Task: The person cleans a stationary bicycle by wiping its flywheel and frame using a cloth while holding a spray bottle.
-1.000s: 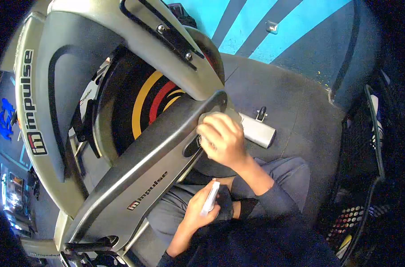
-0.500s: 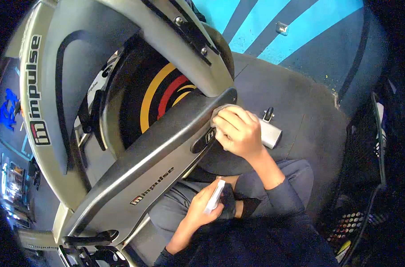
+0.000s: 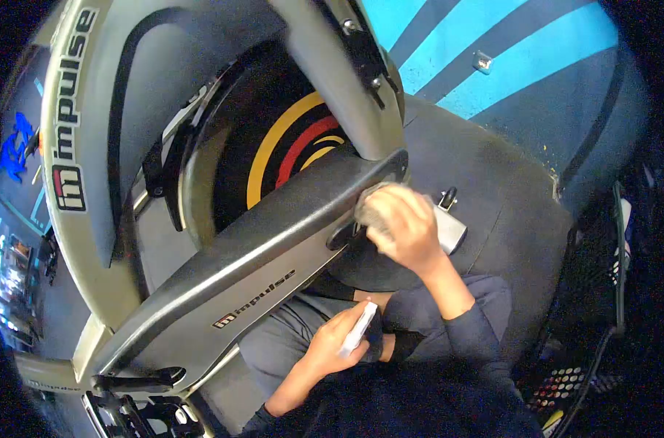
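My right hand (image 3: 414, 235) is closed on a greyish cloth (image 3: 372, 209), blurred by motion. Hand and cloth are at the upper right end of the exercise bike's long grey side cover (image 3: 200, 310), by its dark badge; firm contact cannot be made out. Lower down, over my crossed legs, my left hand (image 3: 325, 352) grips a small flat white block (image 3: 358, 328) between thumb and fingers. What kind of thing the block is does not show.
A black flywheel disc (image 3: 262, 157) with yellow and red rings lies behind the cover. A silver bar foot (image 3: 451, 231) with a small black wheel (image 3: 447, 198) rests beyond my right hand. At right stands a dark perforated basket (image 3: 562, 383).
The view has shifted, so the bike appears farther right. My right hand and the cloth have moved slightly off the badge area and blurred. The left hand keeps its hold on the white block.
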Available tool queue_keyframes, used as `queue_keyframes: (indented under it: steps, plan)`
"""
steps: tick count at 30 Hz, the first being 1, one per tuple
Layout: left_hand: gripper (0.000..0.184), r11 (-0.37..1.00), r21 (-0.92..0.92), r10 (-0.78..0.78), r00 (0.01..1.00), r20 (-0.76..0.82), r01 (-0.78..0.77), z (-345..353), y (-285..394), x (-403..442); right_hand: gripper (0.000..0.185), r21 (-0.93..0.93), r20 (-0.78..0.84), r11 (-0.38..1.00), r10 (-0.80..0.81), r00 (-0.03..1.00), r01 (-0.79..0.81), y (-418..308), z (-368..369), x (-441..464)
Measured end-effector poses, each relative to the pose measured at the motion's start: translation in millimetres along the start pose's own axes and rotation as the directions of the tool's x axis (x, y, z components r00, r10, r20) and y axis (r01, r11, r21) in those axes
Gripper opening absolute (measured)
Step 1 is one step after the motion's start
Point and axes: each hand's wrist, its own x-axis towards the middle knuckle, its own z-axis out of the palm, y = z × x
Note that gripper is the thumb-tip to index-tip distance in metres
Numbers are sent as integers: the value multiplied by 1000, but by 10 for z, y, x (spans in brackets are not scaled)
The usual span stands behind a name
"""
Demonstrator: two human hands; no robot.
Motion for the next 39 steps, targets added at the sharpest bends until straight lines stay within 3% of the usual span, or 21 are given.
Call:
queue_keyframes:
  steps: [1,3,7,11,17,21,24,25,28,30,31,36,39]
  plan:
    - [69,1000,-11,-2,1000,-13,2,13,-9,1,46,55,-3,993,101,995,-100,37,-28,10]
    - [70,998,-35,55,998,-7,-55,35,-36,14,43,63,16,991,115,993,-116,27,-50,25]
    - [71,999,-50,10,1000,11,-9,59,-20,42,41,52,30,995,80,996,-81,-166,-74,54]
    - [70,999,-48,11,1000,24,-10,56,-19,35,32,-100,103,990,-89,991,99,-414,-38,52]
    - [67,999,-53,3,1000,13,-2,-6,-16,-21,33,-152,203,903,-369,907,401,-597,129,-117]
    - [65,999,-41,-10,999,49,12,30,-32,-61,28,-109,281,923,-327,902,368,-616,108,-192]
    - [65,996,-92,4,1000,31,-1,48,-32,-74,31,-134,396,950,-209,894,282,-498,84,-305]
    - [65,995,-97,19,1000,25,-17,38,-34,-89,26,-149,499,989,79,863,-5,-372,-5,-342]
    - [68,993,-97,63,996,-56,-68,-13,-81,-119,31,-88,215,964,265,940,-252,-213,-204,-278]
    - [71,990,-138,35,999,-30,-39,-25,-67,-138,36,19,43,911,410,911,-411,-263,-323,-111]
    - [71,989,-144,43,999,-15,-45,-13,-71,-134,39,9,4,921,389,921,-389,-271,-339,-50]
    - [78,994,-77,73,995,-73,-78,-35,-89,-93,57,97,143,937,320,937,-335,-460,90,-107]
    - [74,992,-105,61,995,-81,-69,-63,-108,-115,53,43,119,973,220,968,-227,-558,207,-314]
